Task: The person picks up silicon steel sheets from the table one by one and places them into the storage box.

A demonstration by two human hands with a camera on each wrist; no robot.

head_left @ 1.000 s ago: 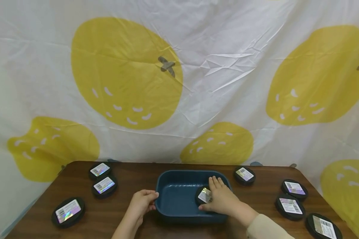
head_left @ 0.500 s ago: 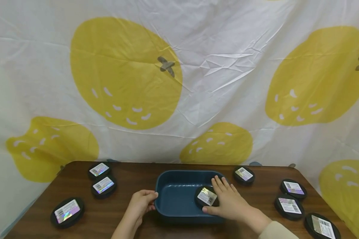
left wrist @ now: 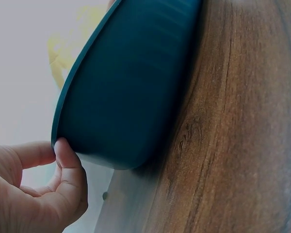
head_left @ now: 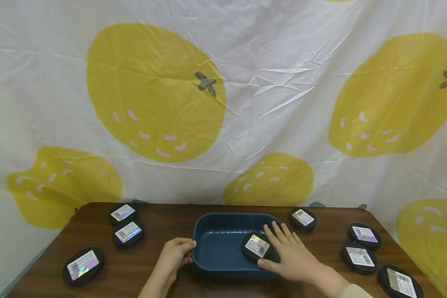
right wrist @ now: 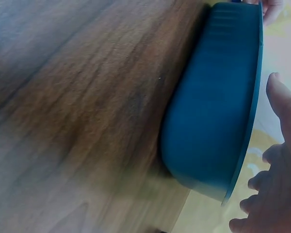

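A dark blue rectangular tub [head_left: 217, 270] stands on the table. My left hand [head_left: 176, 254] pinches its left rim between thumb and fingers, which the left wrist view also shows [left wrist: 43, 187]. Inside the tub, towards its right side, lies a flat round black case [head_left: 258, 247] with a white label and a gold star sticker. My right hand [head_left: 294, 256] is over the tub's right side with its fingers spread, beside the black case. In the right wrist view its fingers [right wrist: 280, 94] stand clear of the tub rim and grip nothing. Its palm side is hidden in the head view.
More labelled black round cases lie on the brown wooden table [head_left: 164, 223]: several at right, including one [head_left: 302, 218] by the tub's back right corner and one [head_left: 359, 257] further right. On the left are a touching pair [head_left: 128, 234] and a single one [head_left: 83, 267]. A lemon-print curtain [head_left: 275, 103] hangs behind.
My right hand has drawn away to the right from the black case, its fingers spreading, so the case's label shows fully. The left hand has kept its pinch on the tub rim.
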